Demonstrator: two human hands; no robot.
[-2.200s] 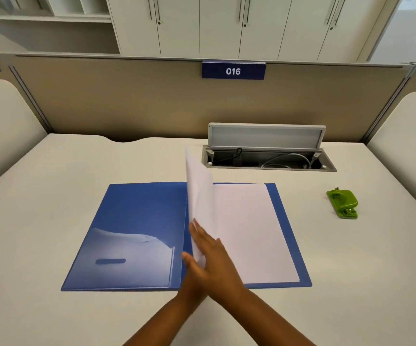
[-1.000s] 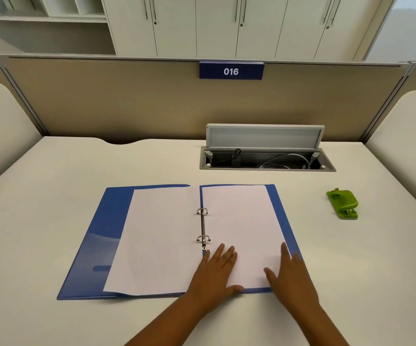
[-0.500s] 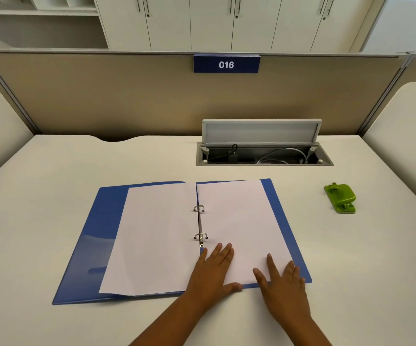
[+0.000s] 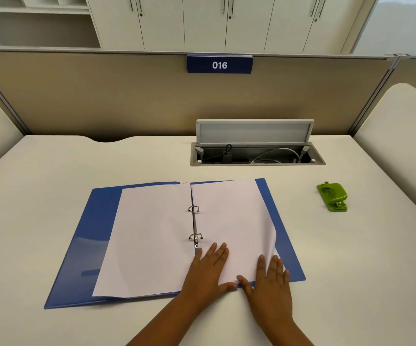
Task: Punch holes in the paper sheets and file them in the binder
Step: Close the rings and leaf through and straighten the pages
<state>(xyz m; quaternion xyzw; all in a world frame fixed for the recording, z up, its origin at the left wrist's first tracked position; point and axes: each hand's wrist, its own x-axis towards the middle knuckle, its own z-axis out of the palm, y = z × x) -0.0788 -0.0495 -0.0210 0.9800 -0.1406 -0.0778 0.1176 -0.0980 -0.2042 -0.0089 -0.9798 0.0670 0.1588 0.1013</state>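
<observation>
Filing step. Binder (image 4: 82, 245) open on the surface (image 4: 52, 171); sheet (image 4: 232, 216) right of the rings (image 4: 194, 223) curls at its outer edge. Left hand (image 4: 208, 270) flat beside the rings, right hand (image 4: 272, 283) at the curl, both grips wide, nothing pinched. Next, likely: flip sheet over rings gently.

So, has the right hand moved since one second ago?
Yes. Against the binder, the right hand slid left toward the left hand, and the top sheet curls up beside it.

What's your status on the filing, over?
Left hand flat on right-hand sheet. Right hand at its lifted corner. Binder open on desk. Green punch apart, to the right.
</observation>
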